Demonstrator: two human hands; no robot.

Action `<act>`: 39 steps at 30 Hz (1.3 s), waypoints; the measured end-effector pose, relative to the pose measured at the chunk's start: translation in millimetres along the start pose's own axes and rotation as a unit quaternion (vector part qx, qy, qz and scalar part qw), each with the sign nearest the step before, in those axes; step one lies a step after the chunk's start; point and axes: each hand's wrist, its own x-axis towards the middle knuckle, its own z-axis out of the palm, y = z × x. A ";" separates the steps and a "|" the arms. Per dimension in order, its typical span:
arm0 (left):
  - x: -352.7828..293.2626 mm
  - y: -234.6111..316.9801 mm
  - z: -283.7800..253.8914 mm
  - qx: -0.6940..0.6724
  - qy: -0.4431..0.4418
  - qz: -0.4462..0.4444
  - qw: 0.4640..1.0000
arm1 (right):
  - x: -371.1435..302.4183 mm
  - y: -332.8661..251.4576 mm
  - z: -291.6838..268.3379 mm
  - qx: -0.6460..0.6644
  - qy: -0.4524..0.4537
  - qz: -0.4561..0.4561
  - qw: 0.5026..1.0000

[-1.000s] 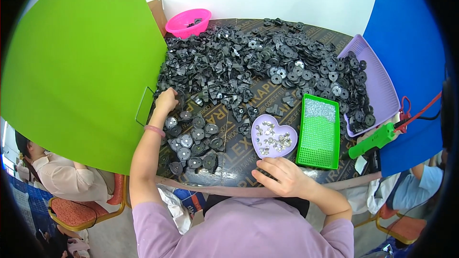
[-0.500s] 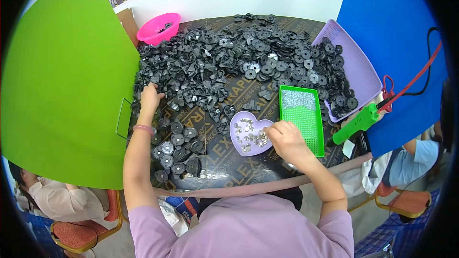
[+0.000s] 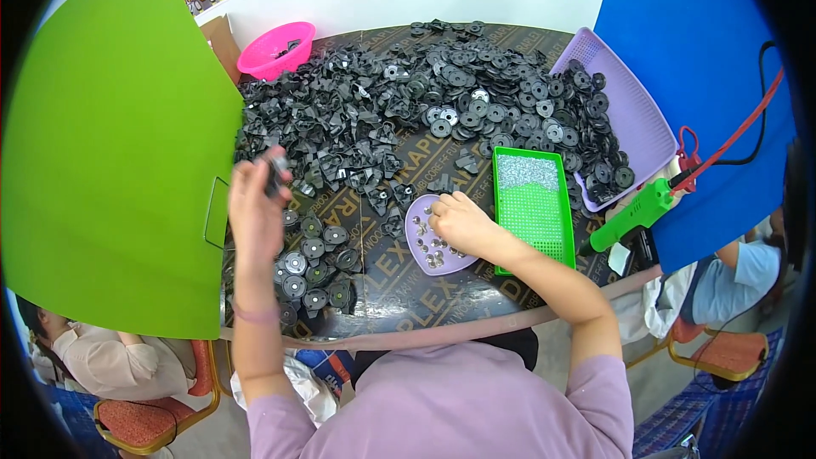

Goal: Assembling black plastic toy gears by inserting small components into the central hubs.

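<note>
My left hand (image 3: pixel 257 204) is raised at the left of the table, slightly blurred, with its fingers closed round a small black plastic part (image 3: pixel 274 178). Below it lies a group of round black discs (image 3: pixel 314 248), some with silvery centres. My right hand (image 3: pixel 459 221) reaches into a lilac heart-shaped dish (image 3: pixel 442 267) that holds small shiny metal pieces. Its fingers are bent together over the dish; what they grip, if anything, is hidden. A heap of angular black plastic parts (image 3: pixel 340 132) spreads beyond both hands.
Right of the dish stands a green tray (image 3: pixel 535 242) with small silvery pieces at its far end. A green corded power tool (image 3: pixel 633 217) lies by the blue panel (image 3: pixel 693 102). Black discs spill from a lilac basket (image 3: pixel 633 110). A pink bowl (image 3: pixel 263 64) stands far left.
My left hand has lifted from the heap toward me, now with a black plastic part in it. My right hand has moved left and farther over the heart-shaped dish.
</note>
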 end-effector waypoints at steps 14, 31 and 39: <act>-113.7 -89.2 45.3 -0.286 -0.030 -0.313 0.905 | 0.1 13.8 -14.4 0.131 0.022 0.077 0.988; -123.4 -92.0 68.4 -0.216 -0.042 -0.286 0.933 | 1.5 -30.4 -75.1 0.309 0.276 0.007 0.910; -125.3 -87.7 82.4 -0.227 -0.086 -0.262 0.934 | -14.4 -43.0 -81.8 0.191 0.246 -0.045 0.949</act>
